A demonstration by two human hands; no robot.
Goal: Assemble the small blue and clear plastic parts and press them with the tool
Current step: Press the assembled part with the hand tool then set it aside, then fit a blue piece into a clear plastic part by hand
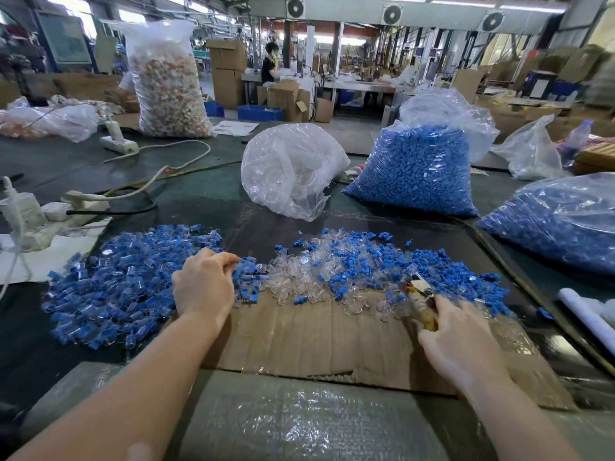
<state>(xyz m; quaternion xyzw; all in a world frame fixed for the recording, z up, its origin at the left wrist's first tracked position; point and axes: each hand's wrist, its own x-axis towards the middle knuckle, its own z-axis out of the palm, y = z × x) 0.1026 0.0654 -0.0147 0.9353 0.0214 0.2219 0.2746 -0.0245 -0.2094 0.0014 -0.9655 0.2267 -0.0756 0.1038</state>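
A flat cardboard sheet (316, 334) covers the middle of the table. On its left lies a heap of assembled blue-and-clear pieces (113, 287). Loose clear shells (296, 277) and small blue plugs (446, 271) are piled at its centre and right. My left hand (203, 287) rests with curled fingers at the right edge of the assembled heap, fingertips among the pieces; whether it holds one is hidden. My right hand (459, 341) grips a yellowish, worn tool (421, 302) whose tip points into the loose parts.
Behind the piles stand a clear bag of shells (293, 168) and two bags of blue plugs (422, 168) (559, 221). White power strips and cables (50, 211) lie at the left. A bubble-wrapped edge (299, 420) runs along the table front. A white roll (585, 314) lies right.
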